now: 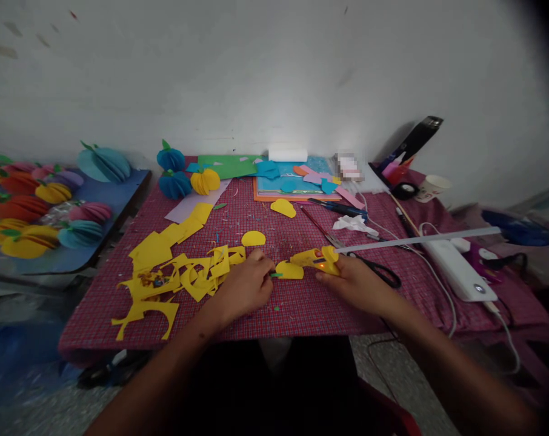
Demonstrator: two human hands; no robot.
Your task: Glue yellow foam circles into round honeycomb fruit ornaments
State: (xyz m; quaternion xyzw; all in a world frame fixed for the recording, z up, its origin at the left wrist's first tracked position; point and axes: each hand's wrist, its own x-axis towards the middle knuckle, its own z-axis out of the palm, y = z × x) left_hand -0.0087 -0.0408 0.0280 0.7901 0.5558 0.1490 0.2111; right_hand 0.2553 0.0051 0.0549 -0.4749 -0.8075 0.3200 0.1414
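My right hand [345, 278] is closed round a yellow hot glue gun [317, 259], its small light glowing orange and a long pale glue stick [415, 239] poking out of its back. The nozzle points left, over a yellow folded paper piece [290, 270] on the cloth. At that piece's left end, my left hand [251, 283] has its fingers closed beside a small green strip [277, 275]; whether they pinch the strip or the paper edge is hard to see. Two more yellow paper pieces, one near [253, 238] and one farther [283, 208], lie beyond the hands.
Yellow paper scraps [197, 272] spread left of my left hand. Scissors [379, 269] and a white power strip [459, 269] with cables lie at right. Coloured sheets [297, 181] are stacked at the back. Paper pumpkins [205, 181] stand back left, with more on a blue board [133, 184].
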